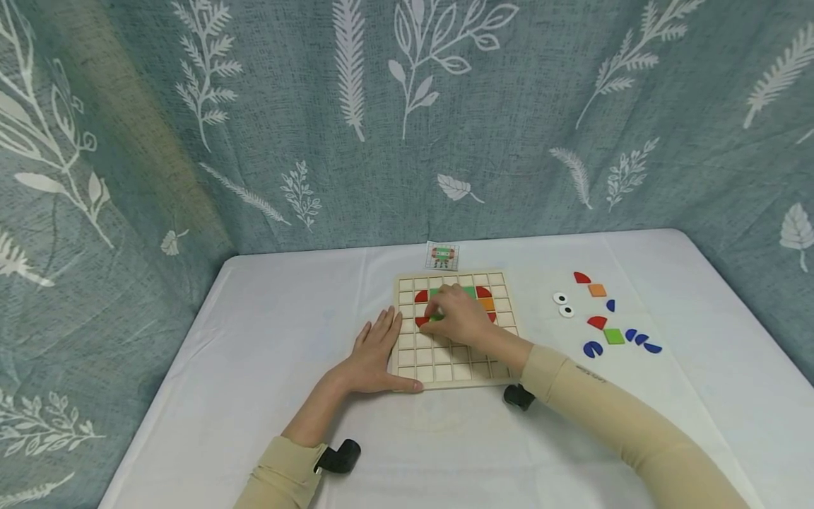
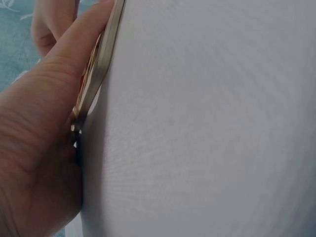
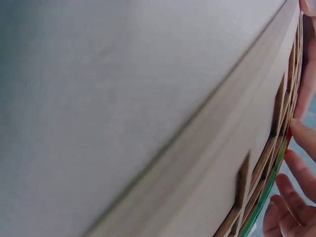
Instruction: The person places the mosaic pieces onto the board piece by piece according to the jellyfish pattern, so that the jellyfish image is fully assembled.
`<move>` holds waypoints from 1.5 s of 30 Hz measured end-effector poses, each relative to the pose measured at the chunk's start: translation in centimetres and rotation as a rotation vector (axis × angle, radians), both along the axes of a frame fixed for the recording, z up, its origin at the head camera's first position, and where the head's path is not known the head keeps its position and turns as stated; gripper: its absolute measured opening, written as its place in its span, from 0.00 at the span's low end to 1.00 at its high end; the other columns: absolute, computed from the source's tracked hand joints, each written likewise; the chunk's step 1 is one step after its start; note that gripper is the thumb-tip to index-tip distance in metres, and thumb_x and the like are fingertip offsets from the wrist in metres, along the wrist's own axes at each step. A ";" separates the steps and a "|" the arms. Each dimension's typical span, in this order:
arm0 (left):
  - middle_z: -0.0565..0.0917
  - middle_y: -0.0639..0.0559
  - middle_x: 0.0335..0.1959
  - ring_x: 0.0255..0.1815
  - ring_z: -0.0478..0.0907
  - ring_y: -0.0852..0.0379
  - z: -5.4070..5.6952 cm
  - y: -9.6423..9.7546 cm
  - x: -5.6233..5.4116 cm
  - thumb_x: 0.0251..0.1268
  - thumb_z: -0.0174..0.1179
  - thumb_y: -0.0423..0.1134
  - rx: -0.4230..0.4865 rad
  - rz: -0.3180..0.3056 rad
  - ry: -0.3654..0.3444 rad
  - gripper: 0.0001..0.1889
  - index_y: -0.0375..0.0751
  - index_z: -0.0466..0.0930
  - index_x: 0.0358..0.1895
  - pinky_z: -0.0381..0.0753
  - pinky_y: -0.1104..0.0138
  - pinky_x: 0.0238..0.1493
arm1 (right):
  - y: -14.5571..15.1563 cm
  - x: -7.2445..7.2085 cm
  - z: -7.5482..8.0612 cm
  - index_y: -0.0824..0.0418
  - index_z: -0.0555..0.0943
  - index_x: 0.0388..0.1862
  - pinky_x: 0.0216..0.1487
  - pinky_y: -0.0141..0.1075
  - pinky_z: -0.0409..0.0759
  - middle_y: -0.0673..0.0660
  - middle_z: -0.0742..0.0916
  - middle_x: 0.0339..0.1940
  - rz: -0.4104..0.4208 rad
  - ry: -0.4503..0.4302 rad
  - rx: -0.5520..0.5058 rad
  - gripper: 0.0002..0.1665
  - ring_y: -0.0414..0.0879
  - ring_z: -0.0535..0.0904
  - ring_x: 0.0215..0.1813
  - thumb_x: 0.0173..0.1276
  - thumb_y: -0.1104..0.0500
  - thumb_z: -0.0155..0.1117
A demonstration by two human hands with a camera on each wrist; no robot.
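A wooden grid board (image 1: 416, 373) lies on the table with colored pieces in its far rows: green pieces (image 1: 469, 291), an orange square (image 1: 487, 304) and red quarter-circles (image 1: 484, 291). My left hand (image 1: 372, 360) rests along the board's left edge, fingers straight, with the thumb (image 2: 74, 49) along its front edge. Over the board, my right hand (image 1: 461, 316) pinches a red piece (image 3: 290, 134) between thumb and index finger, down at the grid on the left side. The hand covers part of the green pieces.
Behind the board lies a small picture card (image 1: 442, 256) showing a figure on a grid. Loose pieces are scattered to the right: two white eye discs (image 1: 560, 298), a green square (image 1: 613, 336), an orange square (image 1: 597, 290), red quarter-circles (image 1: 581, 278) and several blue pieces (image 1: 593, 349).
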State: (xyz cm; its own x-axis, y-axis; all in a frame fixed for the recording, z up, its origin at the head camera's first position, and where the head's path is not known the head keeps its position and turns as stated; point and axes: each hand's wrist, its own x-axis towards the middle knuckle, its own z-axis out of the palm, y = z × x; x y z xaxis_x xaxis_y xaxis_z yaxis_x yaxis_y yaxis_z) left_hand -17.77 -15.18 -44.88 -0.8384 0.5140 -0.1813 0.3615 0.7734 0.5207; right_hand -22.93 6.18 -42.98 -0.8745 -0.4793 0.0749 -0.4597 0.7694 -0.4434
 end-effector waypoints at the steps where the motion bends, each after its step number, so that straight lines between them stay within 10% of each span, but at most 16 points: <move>1: 0.33 0.42 0.79 0.79 0.26 0.48 0.0 0.0 0.0 0.50 0.69 0.65 -0.001 -0.001 0.002 0.66 0.36 0.33 0.78 0.27 0.48 0.74 | 0.0 0.0 0.0 0.53 0.86 0.34 0.37 0.38 0.75 0.50 0.82 0.38 -0.001 -0.008 -0.004 0.13 0.47 0.74 0.42 0.58 0.47 0.75; 15: 0.33 0.42 0.79 0.79 0.27 0.48 0.0 0.3 0.0 0.49 0.70 0.65 -0.004 0.005 0.001 0.66 0.35 0.33 0.78 0.28 0.48 0.74 | 2.1 -0.2 0.2 0.56 0.87 0.43 0.48 0.43 0.78 0.52 0.85 0.44 0.034 -0.097 -0.210 0.10 0.48 0.79 0.46 0.66 0.53 0.69; 23: 0.33 0.42 0.79 0.79 0.27 0.49 -0.1 0.4 0.1 0.47 0.71 0.65 -0.008 0.022 0.005 0.67 0.35 0.33 0.78 0.28 0.50 0.74 | 9.7 0.0 0.6 0.58 0.84 0.53 0.50 0.45 0.80 0.56 0.85 0.50 -0.228 -0.211 -0.422 0.16 0.52 0.80 0.52 0.70 0.53 0.65; 34: 0.33 0.43 0.79 0.79 0.27 0.50 -0.4 0.1 0.0 0.46 0.71 0.66 -0.018 0.030 0.012 0.69 0.36 0.32 0.78 0.29 0.51 0.74 | 22.8 0.6 0.4 0.69 0.76 0.59 0.61 0.62 0.69 0.74 0.75 0.61 -0.480 -0.105 -0.247 0.19 0.70 0.68 0.64 0.72 0.62 0.57; 45: 0.33 0.42 0.79 0.79 0.27 0.49 -0.4 0.3 -0.1 0.46 0.71 0.66 -0.004 0.023 0.011 0.68 0.35 0.33 0.78 0.29 0.50 0.74 | 25.2 0.5 -0.5 0.71 0.75 0.59 0.54 0.57 0.76 0.73 0.79 0.55 -0.499 -0.166 -0.178 0.22 0.66 0.73 0.56 0.71 0.59 0.61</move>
State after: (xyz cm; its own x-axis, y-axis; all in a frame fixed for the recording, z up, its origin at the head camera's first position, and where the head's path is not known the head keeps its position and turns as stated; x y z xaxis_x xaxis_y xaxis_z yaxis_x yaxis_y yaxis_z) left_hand -17.89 -14.87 -45.27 -0.8521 0.4934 -0.1746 0.3487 0.7840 0.5136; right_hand -22.47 31.39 -43.50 -0.9991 0.0036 -0.0416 0.0287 0.7827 -0.6217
